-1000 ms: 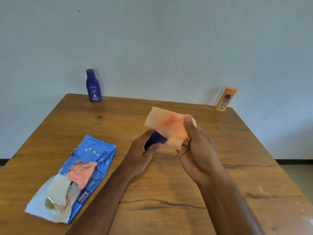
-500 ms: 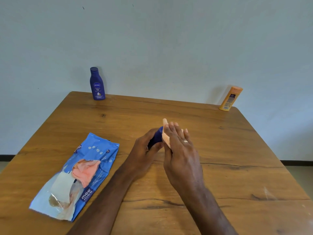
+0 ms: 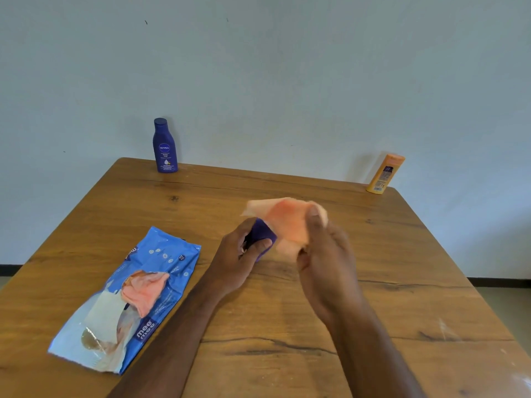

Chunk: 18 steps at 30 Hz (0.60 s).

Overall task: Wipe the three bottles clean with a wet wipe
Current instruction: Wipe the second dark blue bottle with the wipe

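On table (image 3: 287, 311), three bottles (image 3: 165, 146) (image 3: 385, 174) (image 3: 260, 238).

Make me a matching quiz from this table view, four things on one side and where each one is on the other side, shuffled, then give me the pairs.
Things
1. Nivea bottle
2. orange bottle
3. purple bottle
4. wet wipe pack

Places
A. held in the left hand
B. lying flat on the table's near left part
C. standing at the far left edge
D. standing at the far right corner

Pairs: 1-C, 2-D, 3-A, 4-B
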Available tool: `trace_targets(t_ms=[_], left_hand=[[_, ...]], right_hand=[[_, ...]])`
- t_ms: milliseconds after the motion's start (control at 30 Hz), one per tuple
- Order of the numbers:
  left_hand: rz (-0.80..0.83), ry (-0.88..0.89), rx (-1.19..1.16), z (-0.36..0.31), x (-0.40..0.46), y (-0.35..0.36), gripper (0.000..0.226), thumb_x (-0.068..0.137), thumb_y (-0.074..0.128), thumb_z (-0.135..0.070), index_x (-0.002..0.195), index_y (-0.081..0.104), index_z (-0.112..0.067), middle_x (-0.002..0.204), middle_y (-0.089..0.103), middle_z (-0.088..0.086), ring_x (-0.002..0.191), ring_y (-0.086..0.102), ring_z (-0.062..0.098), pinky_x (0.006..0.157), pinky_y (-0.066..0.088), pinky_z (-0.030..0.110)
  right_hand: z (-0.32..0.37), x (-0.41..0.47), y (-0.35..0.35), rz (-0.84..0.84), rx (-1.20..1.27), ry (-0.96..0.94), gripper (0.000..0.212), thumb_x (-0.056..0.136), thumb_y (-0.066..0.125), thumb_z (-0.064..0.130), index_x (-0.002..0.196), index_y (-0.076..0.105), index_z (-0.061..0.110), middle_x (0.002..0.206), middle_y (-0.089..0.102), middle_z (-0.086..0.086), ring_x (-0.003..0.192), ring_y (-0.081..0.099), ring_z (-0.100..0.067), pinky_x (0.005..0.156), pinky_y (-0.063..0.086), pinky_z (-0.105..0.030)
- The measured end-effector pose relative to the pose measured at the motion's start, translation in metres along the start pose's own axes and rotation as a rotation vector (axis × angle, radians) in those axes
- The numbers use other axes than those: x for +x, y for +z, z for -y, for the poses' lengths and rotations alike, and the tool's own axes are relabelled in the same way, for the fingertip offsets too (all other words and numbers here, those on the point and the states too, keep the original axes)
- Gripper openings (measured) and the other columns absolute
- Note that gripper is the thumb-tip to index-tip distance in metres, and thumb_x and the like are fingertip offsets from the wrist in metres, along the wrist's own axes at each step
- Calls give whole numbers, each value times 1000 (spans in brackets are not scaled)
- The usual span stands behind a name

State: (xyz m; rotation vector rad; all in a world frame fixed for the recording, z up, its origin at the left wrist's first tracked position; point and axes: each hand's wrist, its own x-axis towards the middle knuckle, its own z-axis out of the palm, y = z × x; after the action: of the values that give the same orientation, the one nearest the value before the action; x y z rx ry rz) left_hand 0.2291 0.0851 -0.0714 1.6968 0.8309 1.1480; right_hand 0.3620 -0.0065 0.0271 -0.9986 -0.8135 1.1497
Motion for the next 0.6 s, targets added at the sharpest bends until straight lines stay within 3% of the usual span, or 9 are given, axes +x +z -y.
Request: trace_targets(t_ms=[100, 200, 267, 333, 367, 400, 433, 500, 600], left_hand=[[18, 19, -33, -1, 2, -2, 31, 95, 61, -23, 126, 62, -22, 94, 67, -12, 82, 60, 11, 70, 49, 31], [23, 29, -32, 1, 3, 0, 32, 95, 62, -24, 126, 61, -18, 97, 67, -13, 86, 61, 9, 75, 47, 29], [16, 32, -23, 2, 3, 1, 31, 95, 62, -23, 125, 62, -18, 97, 67, -14, 86, 60, 9, 76, 46, 29], [21, 47, -32, 2, 3, 2, 29, 95, 62, -23, 124, 62, -19, 94, 66, -14, 82, 59, 10, 73, 45, 32], [23, 62, -36, 1, 2, 3, 28, 96, 62, -24, 123, 63, -20, 93, 66, -14, 80, 58, 11, 72, 46, 34], [22, 77, -45, 0, 1, 3, 27, 96, 62, -26, 122, 63, -20, 92, 66, -12, 80, 59, 12, 71, 47, 35], [18, 86, -51, -2, 1, 3, 28, 95, 62, -28, 122, 63, -21, 93, 68, -9, 80, 61, 16, 71, 50, 38], [17, 93, -68, -5, 0, 3, 30, 92, 59, -29, 121, 63, -20, 95, 70, 1, 82, 64, 28, 72, 53, 45], [7, 78, -21, -5, -1, 1, 24, 91, 55, -34, 114, 62, -30, 92, 71, 5, 83, 65, 34, 71, 53, 48]], right_hand=[[0, 8, -23, -363, 202, 61, 32, 102, 50, 36, 116, 66, 11, 106, 70, -9, 87, 67, -12, 71, 55, -24], [-7, 8, -26, -475, -103, -83, 33, 106, 45, 37, 115, 69, 18, 94, 69, 5, 82, 59, -4, 65, 47, -22], [-16, 5, -18, -396, -390, -241, 32, 105, 47, 33, 121, 70, 17, 82, 71, 17, 68, 52, 6, 55, 40, -23], [-30, 5, -11, -250, -689, -340, 31, 106, 49, 23, 132, 65, 16, 92, 73, 23, 73, 58, 10, 59, 44, -16], [-37, 5, -8, -166, -862, -366, 35, 106, 47, 21, 139, 59, 18, 113, 72, 20, 95, 65, 7, 78, 52, -16], [-44, 5, -5, -92, -1041, -409, 40, 106, 43, 21, 145, 52, 18, 134, 65, 8, 123, 61, -7, 101, 51, -27], [-49, 4, -3, -33, -1178, -474, 44, 105, 39, 21, 149, 47, 17, 148, 55, -1, 141, 46, -15, 116, 40, -37], [-50, 4, 4, 27, -1303, -591, 48, 103, 33, 23, 147, 48, 10, 153, 47, -8, 149, 30, -16, 124, 26, -42], [-36, 4, 13, 115, -1224, -565, 38, 105, 42, 16, 140, 56, 11, 145, 57, -7, 140, 48, -17, 120, 33, -35]])
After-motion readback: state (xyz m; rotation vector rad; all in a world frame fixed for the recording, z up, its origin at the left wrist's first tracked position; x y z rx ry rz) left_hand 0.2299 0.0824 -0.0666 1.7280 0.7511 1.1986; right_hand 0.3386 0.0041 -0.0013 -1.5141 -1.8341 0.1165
